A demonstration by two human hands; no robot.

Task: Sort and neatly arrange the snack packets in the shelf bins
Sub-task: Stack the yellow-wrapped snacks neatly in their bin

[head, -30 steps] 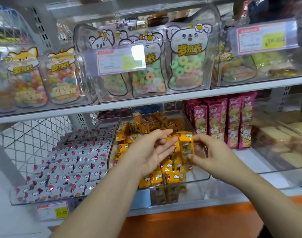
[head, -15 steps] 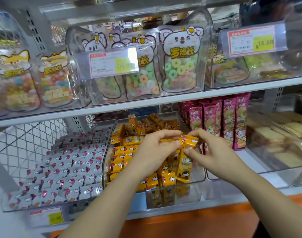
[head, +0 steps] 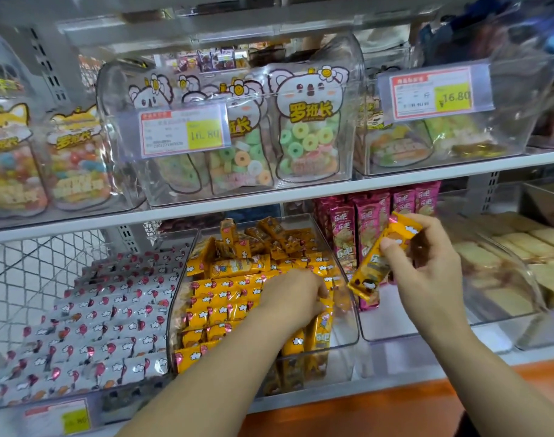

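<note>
**A:** Where does each hand lie?

**B:** The left hand (head: 296,298) reaches into the clear bin (head: 345,329) on the lower shelf, knuckles up. Its fingers go down among the yellow packets (head: 225,298) near the bin's right wall. The fingertips are hidden, so it cannot be told whether they grip anything. The right hand (head: 427,266) is raised to the right of the bin, well apart from the left hand. It pinches one packet (head: 376,263) between thumb and fingers.

**A:** How does that packet sit?

**B:** It is tilted, with the upper end toward the right and the lower end toward the bin. It hangs in the air over the bin's right rim, in front of the pink packets (head: 345,234), and touches nothing but the hand.

**A:** And what is in the bin?

**B:** At the front left the yellow packets lie flat in rows. At the back they form a loose heap. Along the right wall, under the left hand, several stand on end.

**A:** What surrounds the bin?

**B:** White packets (head: 111,316) lie in rows just to its left. The pink packets stand upright to its right, and pale cakes (head: 506,247) fill a clear bin beyond them. On the upper shelf (head: 269,197), candy bags (head: 307,130) stand in clear bins with price tags (head: 182,130) on the fronts.
</note>
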